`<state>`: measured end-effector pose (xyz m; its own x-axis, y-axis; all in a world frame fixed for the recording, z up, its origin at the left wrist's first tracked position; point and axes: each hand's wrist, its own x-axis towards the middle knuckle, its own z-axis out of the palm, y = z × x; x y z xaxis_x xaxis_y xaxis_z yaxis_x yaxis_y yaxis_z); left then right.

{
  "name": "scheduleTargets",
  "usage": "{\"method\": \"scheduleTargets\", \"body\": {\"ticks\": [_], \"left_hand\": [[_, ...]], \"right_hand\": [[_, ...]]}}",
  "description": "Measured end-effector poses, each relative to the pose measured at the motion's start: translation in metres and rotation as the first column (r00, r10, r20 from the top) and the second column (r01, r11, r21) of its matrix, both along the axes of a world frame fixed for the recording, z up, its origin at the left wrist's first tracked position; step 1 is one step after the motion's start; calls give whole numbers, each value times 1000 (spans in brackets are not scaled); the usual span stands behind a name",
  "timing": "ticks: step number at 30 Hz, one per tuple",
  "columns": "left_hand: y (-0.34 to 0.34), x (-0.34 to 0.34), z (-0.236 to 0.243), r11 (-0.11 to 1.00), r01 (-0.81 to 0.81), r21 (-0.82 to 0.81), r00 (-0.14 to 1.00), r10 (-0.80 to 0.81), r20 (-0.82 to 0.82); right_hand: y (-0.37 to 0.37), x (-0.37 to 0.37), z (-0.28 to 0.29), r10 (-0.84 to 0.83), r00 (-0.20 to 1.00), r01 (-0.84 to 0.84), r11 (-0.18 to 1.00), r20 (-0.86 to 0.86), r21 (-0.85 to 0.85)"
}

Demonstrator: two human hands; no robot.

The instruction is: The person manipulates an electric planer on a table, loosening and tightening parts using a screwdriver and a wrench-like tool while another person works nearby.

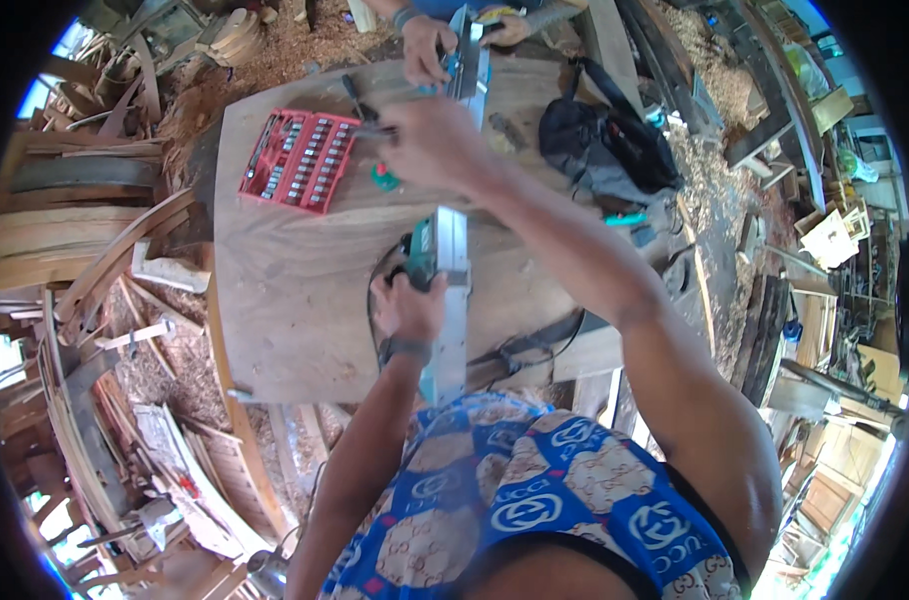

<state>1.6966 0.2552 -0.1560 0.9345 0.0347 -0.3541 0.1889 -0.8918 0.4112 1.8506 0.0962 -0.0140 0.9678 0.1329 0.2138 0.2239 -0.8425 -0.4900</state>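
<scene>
My left hand (407,305) grips a green electric planer (430,245), which lies with its long metal side upward on the wooden board. My right hand (420,135) is stretched over the board, blurred, its fingers closed around something dark I cannot make out, beside a red case of sockets (297,160). A small green item (384,177) sits below that hand, and a dark-handled tool (355,95) lies behind it.
Across the board (295,290), a person's hands (425,48) hold another planer (472,65). A black bag (605,135) lies at the right, with cables (535,335) near the front edge. Wood offcuts (95,250) and shavings surround the board.
</scene>
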Motion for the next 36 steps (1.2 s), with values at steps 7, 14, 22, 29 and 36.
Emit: {"method": "scheduleTargets", "body": {"ticks": [7,14,22,29,36], "left_hand": [[20,24,-33,963,231,-141,972,-224,64],[22,50,-27,883,461,-81,886,-464,-9],[24,56,-34,806,591,-21,806,-591,21],[20,43,-18,851,522,-62,853,-521,29],[21,40,-10,873,484,-55,875,-484,22]], "right_hand": [[-50,-189,-42,-257,870,467,157,-420,870],[-20,-337,-176,393,697,682,-622,-600,385],[41,-329,-155,-169,802,446,-468,-572,763],[54,-330,-113,-181,876,352,-393,-446,849],[61,-324,-92,-82,850,444,-420,-520,792]]}}
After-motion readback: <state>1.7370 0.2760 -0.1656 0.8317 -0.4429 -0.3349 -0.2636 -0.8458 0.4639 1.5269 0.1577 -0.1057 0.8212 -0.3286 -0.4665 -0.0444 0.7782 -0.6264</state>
